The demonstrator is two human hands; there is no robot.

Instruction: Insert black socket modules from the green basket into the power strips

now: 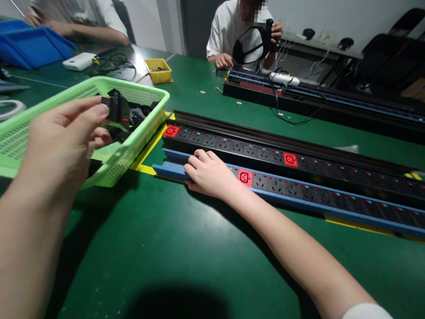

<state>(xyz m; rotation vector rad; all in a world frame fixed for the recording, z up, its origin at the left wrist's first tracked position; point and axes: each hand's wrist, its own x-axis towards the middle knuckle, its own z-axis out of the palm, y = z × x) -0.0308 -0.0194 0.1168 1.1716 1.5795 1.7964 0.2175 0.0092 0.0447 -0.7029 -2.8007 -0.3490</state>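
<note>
My left hand (64, 131) pinches a black socket module (118, 109) between thumb and fingertips, raised over a light green plastic basket (123, 159). More black modules (138, 116) lie inside the basket, partly hidden by the hand. My right hand (211, 174) is closed over a blue-edged power strip (305, 200), near its left end, with the fingers curled into the channel. What lies under those fingers is hidden. To the right of them a red socket (245, 178) and a row of black sockets sit in the channel. Bare blue channel (170, 168) shows to their left.
Behind the blue strip lies a black power strip (229, 143) with red and black sockets. Farther back are another long strip (314, 101) with cables, a yellow box (158, 71) and blue bins (25, 44). Two people sit across the green table (174, 255).
</note>
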